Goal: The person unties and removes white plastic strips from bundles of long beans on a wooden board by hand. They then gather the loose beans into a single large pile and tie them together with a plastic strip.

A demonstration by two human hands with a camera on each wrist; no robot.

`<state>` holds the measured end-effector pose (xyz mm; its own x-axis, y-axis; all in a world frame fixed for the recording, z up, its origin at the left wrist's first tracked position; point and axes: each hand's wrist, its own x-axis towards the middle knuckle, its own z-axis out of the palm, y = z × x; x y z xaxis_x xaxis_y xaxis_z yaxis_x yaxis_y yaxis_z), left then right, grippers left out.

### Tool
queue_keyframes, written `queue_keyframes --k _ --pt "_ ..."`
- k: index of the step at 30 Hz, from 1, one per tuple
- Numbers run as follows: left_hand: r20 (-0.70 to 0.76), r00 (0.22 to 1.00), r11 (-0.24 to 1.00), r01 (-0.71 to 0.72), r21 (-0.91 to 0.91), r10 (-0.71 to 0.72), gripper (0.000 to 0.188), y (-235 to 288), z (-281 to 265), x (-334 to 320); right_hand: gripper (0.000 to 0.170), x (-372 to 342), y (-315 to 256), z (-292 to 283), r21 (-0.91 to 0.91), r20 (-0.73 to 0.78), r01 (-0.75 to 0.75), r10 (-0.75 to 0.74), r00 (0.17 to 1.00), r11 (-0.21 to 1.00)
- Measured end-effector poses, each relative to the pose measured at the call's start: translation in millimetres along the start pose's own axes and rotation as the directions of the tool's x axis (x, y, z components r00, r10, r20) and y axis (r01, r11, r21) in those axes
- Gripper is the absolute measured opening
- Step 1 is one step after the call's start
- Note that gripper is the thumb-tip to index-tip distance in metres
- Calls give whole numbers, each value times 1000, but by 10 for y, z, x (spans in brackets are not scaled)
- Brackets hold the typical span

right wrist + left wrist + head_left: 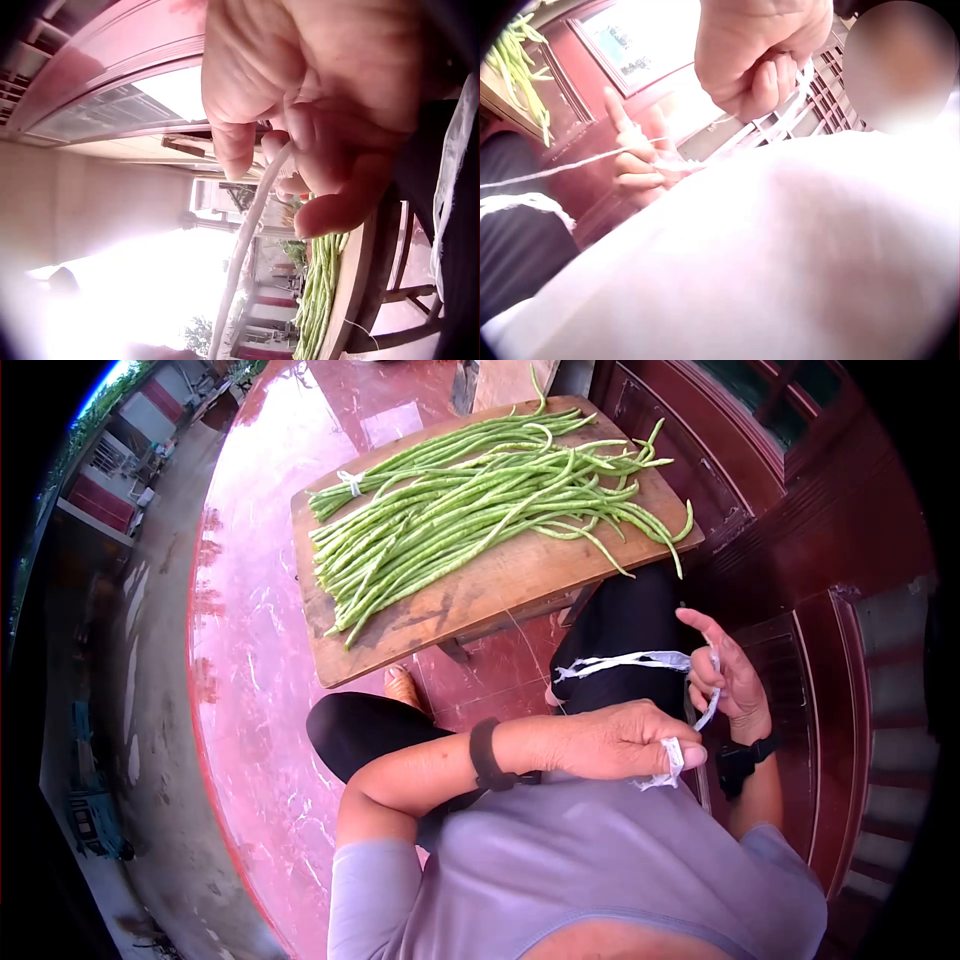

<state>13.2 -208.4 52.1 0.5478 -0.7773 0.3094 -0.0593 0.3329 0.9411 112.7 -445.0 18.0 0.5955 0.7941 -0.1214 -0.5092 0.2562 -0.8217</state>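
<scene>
My left hand grips one end of a white plastic strip, its fingers curled tight in the left wrist view. My right hand holds the same strip farther along, with the index finger stretched out and the other fingers bent round it. Between the two hands the strip runs a short way, in front of my chest. More white strip trails from the right hand over my dark-trousered thigh. In the right wrist view, a pale length hangs from the bent fingers.
Long green beans lie spread on a wooden table before my knees. At the back of it, a bundle is tied with a white tie. Dark red door panels stand close on the right.
</scene>
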Motion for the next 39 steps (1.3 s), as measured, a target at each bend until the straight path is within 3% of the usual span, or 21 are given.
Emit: queue_keyframes --k 2,4,5,7,8,9,10,12,15,18,22,24,25,26,28,31,33,35,36,38,39 --pt "-101 995 993 -34 -116 22 47 31 35 131 75 54 174 233 -127 101 -149 162 982 981" --pt "-176 967 983 -177 44 182 49 90 -20 281 71 -7 269 201 -271 218 -258 321 922 927" --pt "-238 971 995 -57 -79 37 52 188 -54 234 73 -33 286 166 -346 267 -304 404 875 887" --pt "-410 897 980 -100 171 163 52 194 -242 165 71 -58 114 216 -399 283 -423 548 787 813" --pt "-501 847 980 -106 170 179 51 78 -323 122 59 -97 -61 170 -492 235 -331 488 841 806" --pt "-544 826 958 16 286 149 49 68 -411 12 47 -156 -55 -14 -338 195 -280 358 913 899" --pt "-636 771 978 124 169 12 42 37 -448 -87 37 -208 -58 -169 -179 131 -201 226 965 963" --pt "-669 736 933 303 194 -100 33 -204 -508 -288 33 -301 -256 -402 -184 -48 -130 124 991 974" --pt "-589 796 762 467 449 -140 31 -709 -541 -516 26 -391 -345 -512 -402 -369 -343 193 909 849" --pt "-554 717 698 648 304 -424 34 -1069 -583 -614 22 -409 15 -872 -576 -473 -434 150 868 693" --pt "-537 669 467 743 480 -513 51 -1594 -634 -853 24 -448 166 -1151 -403 -718 -597 165 676 694" --pt "-553 668 401 742 537 -497 61 -1480 -611 -938 26 -472 64 -1227 -569 -770 -661 -34 638 489" --pt "-564 640 334 761 555 -521 67 -1219 -599 -901 26 -493 19 -1313 -746 -651 -574 -190 734 339" --pt "-574 611 267 775 573 -545 73 -957 -584 -864 25 -442 -63 -1265 -867 -445 -497 -398 802 -34" --pt "-467 643 334 739 585 -607 68 -637 -768 -860 24 -158 -404 -694 -858 -453 -513 -430 781 -27" --pt "-591 796 390 590 707 -133 54 -211 -923 -1051 19 335 -783 -11 -959 -260 -281 -478 839 29" --pt "-820 568 619 669 411 -70 45 6 -1040 -1116 16 674 -939 369 -997 -75 -65 -479 874 38" --pt "-902 409 710 594 379 140 36 70 -1219 -1235 16 1039 -1031 727 -998 65 56 -434 899 -34" --pt "-815 407 418 710 567 413 41 -86 -1390 -1391 15 1224 -1056 876 -989 150 135 -415 898 -65" --pt "-731 345 94 869 485 589 50 -55 -1485 -1518 16 1610 -1048 1149 -976 218 198 -370 903 -90" --pt "-721 308 31 909 415 621 54 -50 -1512 -1569 17 1867 -983 1141 -945 325 306 -367 871 -112"
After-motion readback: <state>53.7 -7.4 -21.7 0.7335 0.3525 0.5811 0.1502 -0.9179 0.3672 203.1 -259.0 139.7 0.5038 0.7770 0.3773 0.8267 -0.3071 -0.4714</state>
